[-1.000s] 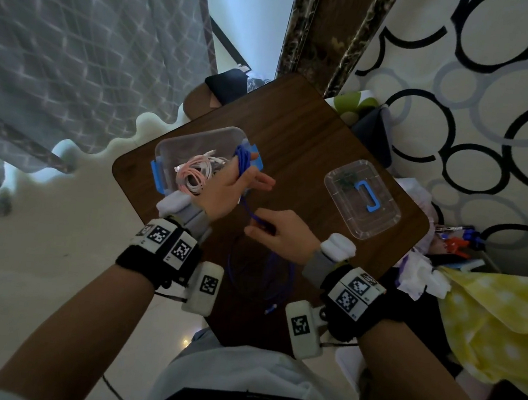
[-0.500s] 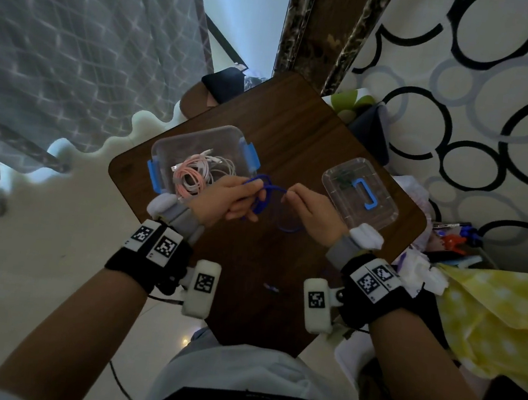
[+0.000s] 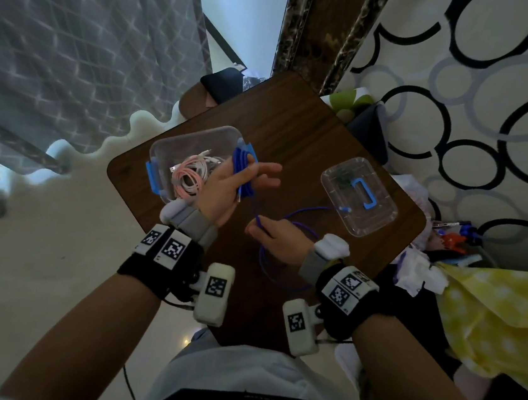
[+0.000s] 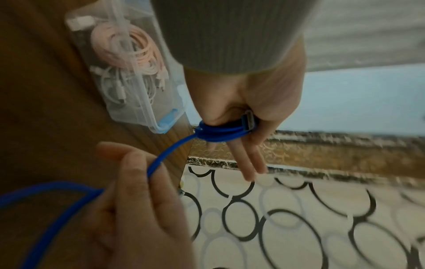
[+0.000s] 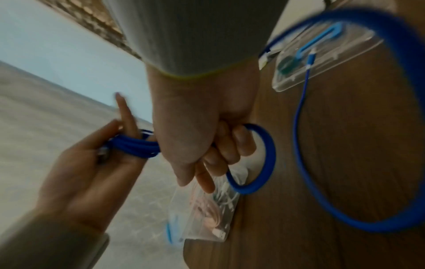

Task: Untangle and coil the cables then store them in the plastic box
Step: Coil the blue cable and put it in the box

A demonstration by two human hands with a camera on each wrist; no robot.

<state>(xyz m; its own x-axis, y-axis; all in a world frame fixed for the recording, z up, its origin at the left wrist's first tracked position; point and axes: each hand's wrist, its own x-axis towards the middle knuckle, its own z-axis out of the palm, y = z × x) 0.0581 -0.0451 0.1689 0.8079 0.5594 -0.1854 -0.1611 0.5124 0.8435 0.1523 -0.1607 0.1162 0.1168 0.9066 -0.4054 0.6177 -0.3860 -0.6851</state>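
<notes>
Blue cable (image 3: 246, 178) is lying wound in several turns around the straightened fingers of the left hand (image 3: 224, 188), its metal plug (image 4: 249, 122) pinned under the thumb. The right hand (image 3: 279, 239) is pinching the loose run between thumb and fingers, just above the wooden surface (image 3: 296, 131). The remaining length is looping back past the wrist, its far end resting on the clear lid (image 3: 360, 197) (blue handle up). Pink and white cables (image 3: 193, 175) are sitting coiled in the plastic box (image 3: 169, 149).
</notes>
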